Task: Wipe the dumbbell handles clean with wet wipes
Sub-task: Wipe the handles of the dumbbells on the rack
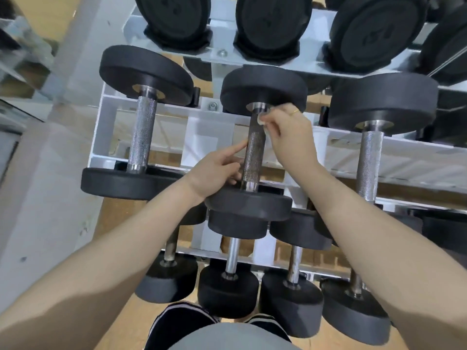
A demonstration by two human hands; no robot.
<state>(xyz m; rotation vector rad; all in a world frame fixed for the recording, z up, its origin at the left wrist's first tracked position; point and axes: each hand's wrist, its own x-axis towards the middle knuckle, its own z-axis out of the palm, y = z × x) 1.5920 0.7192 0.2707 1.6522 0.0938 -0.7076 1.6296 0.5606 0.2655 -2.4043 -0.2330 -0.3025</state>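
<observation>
A black dumbbell with a knurled steel handle (254,154) lies on the middle tier of the white rack (161,157), straight ahead of me. My right hand (290,137) pinches a small wad of wet wipe (262,119) against the far end of that handle, just below the far weight head. My left hand (217,170) sits at the handle's near end, fingers curled against the bar and index finger stretched along its left side. The near weight head (250,205) lies under my left wrist.
Two more dumbbells flank it on the same tier, left handle (142,132) and right handle (369,162). Larger black dumbbells fill the upper tier (273,24); several smaller ones sit on the lower tier (228,289). A white wall and mirror stand at left.
</observation>
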